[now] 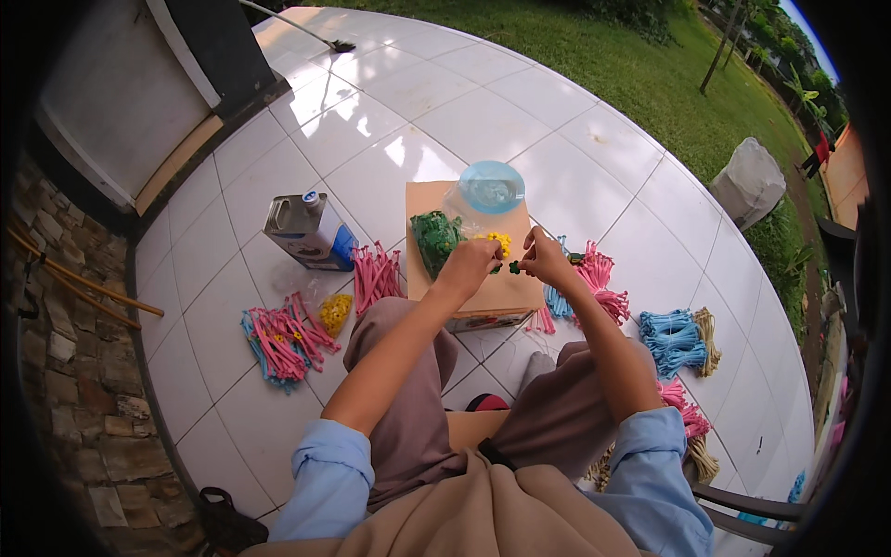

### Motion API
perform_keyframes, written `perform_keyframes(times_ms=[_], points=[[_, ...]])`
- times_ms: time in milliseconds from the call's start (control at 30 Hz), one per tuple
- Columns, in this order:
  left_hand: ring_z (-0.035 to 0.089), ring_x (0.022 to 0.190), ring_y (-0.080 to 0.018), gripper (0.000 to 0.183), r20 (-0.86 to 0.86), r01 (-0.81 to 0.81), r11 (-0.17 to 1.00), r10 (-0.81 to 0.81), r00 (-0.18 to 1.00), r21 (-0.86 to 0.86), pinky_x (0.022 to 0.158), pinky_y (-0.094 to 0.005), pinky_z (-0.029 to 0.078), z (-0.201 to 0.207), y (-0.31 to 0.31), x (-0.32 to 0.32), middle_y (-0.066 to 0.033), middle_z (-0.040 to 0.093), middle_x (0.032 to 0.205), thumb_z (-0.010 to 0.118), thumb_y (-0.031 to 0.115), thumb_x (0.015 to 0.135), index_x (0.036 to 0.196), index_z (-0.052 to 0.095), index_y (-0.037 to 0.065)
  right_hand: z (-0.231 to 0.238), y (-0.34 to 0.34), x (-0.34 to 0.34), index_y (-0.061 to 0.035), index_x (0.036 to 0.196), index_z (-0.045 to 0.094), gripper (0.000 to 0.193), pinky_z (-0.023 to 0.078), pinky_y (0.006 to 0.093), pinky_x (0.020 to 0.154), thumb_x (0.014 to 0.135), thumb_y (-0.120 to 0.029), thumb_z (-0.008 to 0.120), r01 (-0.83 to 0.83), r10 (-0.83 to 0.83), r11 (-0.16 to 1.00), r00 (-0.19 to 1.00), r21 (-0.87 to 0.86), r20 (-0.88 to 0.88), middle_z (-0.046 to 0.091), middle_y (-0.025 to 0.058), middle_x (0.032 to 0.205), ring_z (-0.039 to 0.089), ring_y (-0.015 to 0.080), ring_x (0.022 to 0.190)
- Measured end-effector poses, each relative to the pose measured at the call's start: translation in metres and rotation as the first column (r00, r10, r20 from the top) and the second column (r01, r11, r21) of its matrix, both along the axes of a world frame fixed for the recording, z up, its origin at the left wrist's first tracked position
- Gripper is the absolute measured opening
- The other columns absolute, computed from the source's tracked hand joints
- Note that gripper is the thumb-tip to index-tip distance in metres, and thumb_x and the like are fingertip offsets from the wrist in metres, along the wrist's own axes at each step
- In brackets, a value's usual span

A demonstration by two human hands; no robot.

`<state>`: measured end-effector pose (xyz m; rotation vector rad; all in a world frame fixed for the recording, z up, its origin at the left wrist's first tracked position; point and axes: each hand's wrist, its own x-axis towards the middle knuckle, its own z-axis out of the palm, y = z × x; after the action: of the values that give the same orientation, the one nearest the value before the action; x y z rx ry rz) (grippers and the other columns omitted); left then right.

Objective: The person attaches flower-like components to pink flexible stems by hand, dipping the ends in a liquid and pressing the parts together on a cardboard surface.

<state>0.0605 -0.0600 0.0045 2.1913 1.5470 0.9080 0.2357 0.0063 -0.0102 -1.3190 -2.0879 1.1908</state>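
- Over a cardboard-topped box (475,299) on a tiled porch, a seated person works with both forearms stretched forward, the left hand (474,263) reached from seven o'clock and the right hand (542,258) from five, wrists bent inward so the fingertips nearly meet.
- At the right hand's nine o'clock, a small dark green flower-shaped piece (514,267) sits at the tips of thumb and forefinger, which are pinched on it.
- Left fingers are curled downward; whether they are clamped on anything cannot be told.
- Yellow pieces (501,242) lie just beside the left fingers at two o'clock, a bag of green pieces (434,239) near at ten, and a pale blue bowl (492,186) beyond at twelve.
- Hidden behind the left hand's own knuckles are most of its fingertips; a green speck (496,270) beneath them is too small to make out.
- Cut off by the lower edge is the person's torso, clad in beige.
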Motion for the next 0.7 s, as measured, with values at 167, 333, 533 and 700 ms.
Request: perform_keyframes(times_ms=[167,333,533,700], points=[[0.063,0.076,-0.0299,0.005,-0.293,-0.081,0.996,0.087,0.952,0.034,0.065,-0.0376,0.051,-0.022,0.005,0.012,-0.0166,0.061,0.075,0.056,0.004,0.076,0.076,0.060,0.001,-0.022,0.002,-0.006,-0.0021,0.091,0.039,0.031,0.049,0.0291,0.052,0.072,0.001,0.064,-0.085,0.053,0.976,0.986,0.202,0.160,0.063,0.0146,0.067,0.063,0.0197,0.058],[0.064,0.072,-0.0247,0.010,0.119,-0.304,0.943,0.290,0.950,0.132,0.062,-0.0322,0.050,0.030,-0.001,-0.006,-0.0135,0.064,0.079,0.056,0.011,0.083,0.085,0.063,0.004,0.022,0.007,-0.024,-0.0017,0.094,0.041,0.029,0.050,0.0338,0.062,0.072,0.005,0.059,0.049,-0.022,0.951,0.996,0.304,-0.090,0.064,0.0173,0.073,0.065,0.0270,0.071],[0.064,0.079,-0.0155,0.020,0.411,-0.537,0.829,0.549,0.727,-0.158,0.066,-0.0274,0.051,0.005,0.021,-0.080,-0.0102,0.065,0.094,0.060,0.010,0.081,0.100,0.060,0.003,0.026,0.026,-0.085,-0.0018,0.095,0.042,0.027,0.050,0.0301,0.065,0.073,0.005,0.058,-0.038,0.110,0.983,0.908,0.181,-0.404,0.066,0.0165,0.079,0.066,0.0242,0.074],[0.063,0.082,-0.0201,0.035,0.327,-0.417,0.857,0.504,0.800,-0.302,0.070,-0.0298,0.051,-0.037,0.018,-0.104,-0.0121,0.063,0.099,0.067,0.010,0.075,0.107,0.057,0.005,0.011,0.026,-0.123,-0.0003,0.093,0.042,0.029,0.050,0.0355,0.066,0.070,0.006,0.059,-0.106,0.185,0.952,0.947,0.287,-0.264,0.063,0.0198,0.077,0.065,0.0313,0.077]])
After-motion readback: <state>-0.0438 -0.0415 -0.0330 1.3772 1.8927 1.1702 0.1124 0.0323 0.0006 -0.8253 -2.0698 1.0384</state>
